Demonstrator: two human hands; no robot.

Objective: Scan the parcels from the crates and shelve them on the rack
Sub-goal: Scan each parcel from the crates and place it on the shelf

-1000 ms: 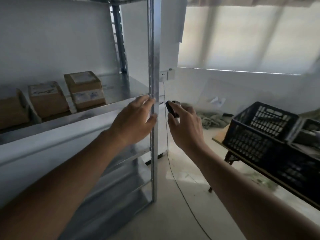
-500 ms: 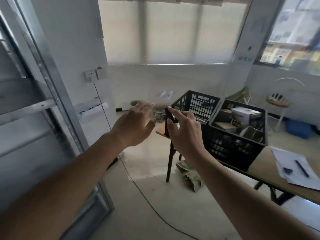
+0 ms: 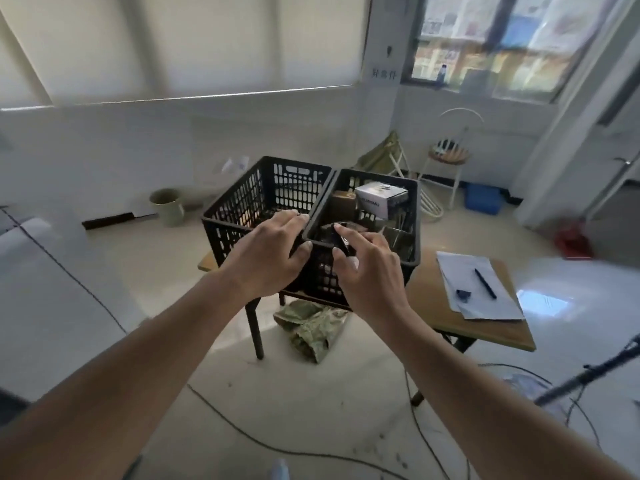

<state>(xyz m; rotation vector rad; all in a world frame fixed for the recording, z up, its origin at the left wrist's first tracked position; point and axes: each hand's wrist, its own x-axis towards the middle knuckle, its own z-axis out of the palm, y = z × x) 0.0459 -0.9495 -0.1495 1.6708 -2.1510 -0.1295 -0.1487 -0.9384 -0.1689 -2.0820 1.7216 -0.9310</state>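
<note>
Two black plastic crates stand side by side on a wooden table. The left crate shows little inside. The right crate holds a white printed parcel, a brown cardboard parcel and darker items. My right hand grips a small black scanner in front of the crates' near rims. My left hand hovers beside it with relaxed fingers and holds nothing. The rack is out of view.
Papers with a black pen lie on the table's right part. A camouflage bag sits on the floor under the table. Cables run across the floor. A stool and blue bin stand at the back right.
My view has swung right, away from the metal rack and onto the crates. Both hands stayed raised in front of me, the right still holding the scanner, now over the crates' near rims.
</note>
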